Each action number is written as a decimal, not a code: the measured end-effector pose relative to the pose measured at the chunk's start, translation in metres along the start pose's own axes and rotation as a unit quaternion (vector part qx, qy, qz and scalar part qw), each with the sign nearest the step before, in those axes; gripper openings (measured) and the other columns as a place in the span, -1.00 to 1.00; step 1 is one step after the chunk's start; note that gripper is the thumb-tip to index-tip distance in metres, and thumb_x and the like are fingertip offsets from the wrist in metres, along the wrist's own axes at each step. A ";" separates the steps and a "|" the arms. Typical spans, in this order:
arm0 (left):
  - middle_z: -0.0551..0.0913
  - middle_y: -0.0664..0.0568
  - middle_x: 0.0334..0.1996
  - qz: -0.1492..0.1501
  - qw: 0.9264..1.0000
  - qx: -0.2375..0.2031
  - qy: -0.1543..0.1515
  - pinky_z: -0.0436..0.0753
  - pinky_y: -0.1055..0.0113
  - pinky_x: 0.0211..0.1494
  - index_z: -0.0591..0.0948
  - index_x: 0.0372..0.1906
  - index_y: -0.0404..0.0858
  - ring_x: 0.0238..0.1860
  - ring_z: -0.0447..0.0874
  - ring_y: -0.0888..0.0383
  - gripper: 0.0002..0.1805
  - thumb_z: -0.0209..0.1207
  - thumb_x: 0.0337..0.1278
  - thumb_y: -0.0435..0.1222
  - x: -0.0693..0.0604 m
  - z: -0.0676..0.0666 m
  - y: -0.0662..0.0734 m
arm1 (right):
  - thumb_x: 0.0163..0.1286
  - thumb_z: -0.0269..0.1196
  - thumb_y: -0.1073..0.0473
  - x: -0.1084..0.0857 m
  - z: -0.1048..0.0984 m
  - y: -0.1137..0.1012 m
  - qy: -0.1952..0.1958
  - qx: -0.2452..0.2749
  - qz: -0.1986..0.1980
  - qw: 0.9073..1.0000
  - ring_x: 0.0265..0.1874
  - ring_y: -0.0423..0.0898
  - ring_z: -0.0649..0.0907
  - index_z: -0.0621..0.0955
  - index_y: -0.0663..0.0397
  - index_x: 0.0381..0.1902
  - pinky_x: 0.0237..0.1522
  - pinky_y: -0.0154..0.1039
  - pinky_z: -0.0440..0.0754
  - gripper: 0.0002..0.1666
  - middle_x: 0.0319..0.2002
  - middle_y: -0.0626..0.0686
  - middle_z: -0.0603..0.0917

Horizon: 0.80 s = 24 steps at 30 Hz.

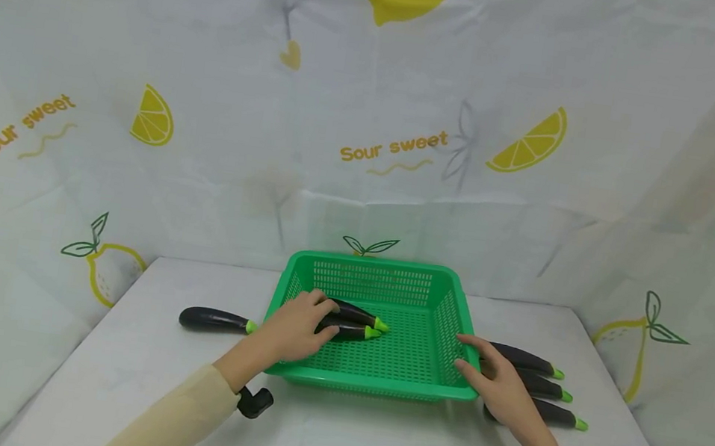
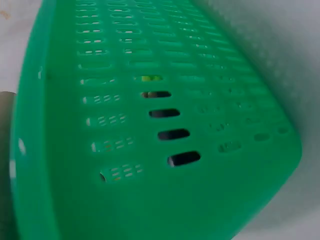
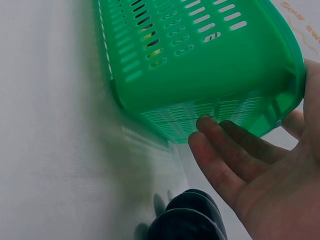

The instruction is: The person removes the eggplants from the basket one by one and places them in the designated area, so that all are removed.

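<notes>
A green basket [image 1: 377, 385] stands on the table with two dark eggplants inside, an upper one [image 1: 355, 315] and a lower one [image 1: 353, 332], their green tips pointing right. My left hand [image 1: 292, 327] reaches over the basket's left side and grips the lower eggplant, covering its left end. Through slots in the basket wall [image 2: 125, 200], dark eggplant shows in the left wrist view. At the right rim, my right hand [image 1: 504, 393] holds the basket, thumb over the edge and fingers [image 3: 225, 160] against the outer wall [image 3: 210, 70].
Left of the basket lies a single eggplant [image 1: 212, 320]. Three more lie to its right, a back one [image 1: 523, 358], a middle one [image 1: 542, 386] and a front one [image 1: 552, 413], close to my right hand. A patterned white sheet [image 1: 234, 184] hangs behind the table.
</notes>
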<state>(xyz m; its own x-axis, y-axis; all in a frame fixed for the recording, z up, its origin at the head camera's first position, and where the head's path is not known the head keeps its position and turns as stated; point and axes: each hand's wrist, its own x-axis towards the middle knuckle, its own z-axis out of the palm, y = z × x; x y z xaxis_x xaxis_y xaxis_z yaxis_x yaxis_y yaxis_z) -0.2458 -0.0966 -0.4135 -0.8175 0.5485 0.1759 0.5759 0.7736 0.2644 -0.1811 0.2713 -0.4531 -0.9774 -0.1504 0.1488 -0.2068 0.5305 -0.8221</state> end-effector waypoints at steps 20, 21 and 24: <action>0.49 -0.13 0.31 -0.036 0.991 0.059 -0.111 0.48 -0.19 0.25 0.51 0.36 -0.11 0.33 0.41 -0.17 -0.52 0.14 0.48 -0.04 0.020 0.026 0.002 | 0.56 0.19 -0.04 0.001 0.000 0.002 -0.003 0.000 -0.004 1.000 0.30 0.39 0.47 0.38 0.10 0.47 0.14 0.17 0.56 -0.36 0.46 0.38 0.30; 0.49 -0.12 0.33 -0.038 0.991 0.061 -0.115 0.47 -0.20 0.27 0.51 0.37 -0.10 0.36 0.39 -0.18 -0.52 0.13 0.48 -0.03 0.020 0.027 0.002 | 0.57 0.19 -0.03 0.002 0.000 0.002 -0.003 0.000 -0.005 1.000 0.31 0.40 0.47 0.38 0.11 0.47 0.14 0.18 0.56 -0.36 0.46 0.38 0.29; 0.48 -0.11 0.33 -0.045 0.989 0.070 -0.125 0.46 -0.19 0.28 0.51 0.37 -0.08 0.38 0.36 -0.18 -0.51 0.14 0.47 -0.03 0.023 0.028 0.003 | 0.57 0.19 -0.03 0.002 0.001 0.003 -0.002 -0.001 -0.002 1.000 0.31 0.39 0.47 0.38 0.10 0.47 0.15 0.21 0.54 -0.37 0.46 0.38 0.29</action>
<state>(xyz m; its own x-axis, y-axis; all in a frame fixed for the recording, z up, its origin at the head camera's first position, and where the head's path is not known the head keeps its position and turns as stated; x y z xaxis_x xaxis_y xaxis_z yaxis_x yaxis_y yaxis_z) -0.2622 -0.0730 -0.4353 -0.8480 0.5227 -0.0877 0.5104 0.8499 0.1307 -0.1839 0.2723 -0.4560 -0.9762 -0.1557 0.1509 -0.2115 0.5309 -0.8206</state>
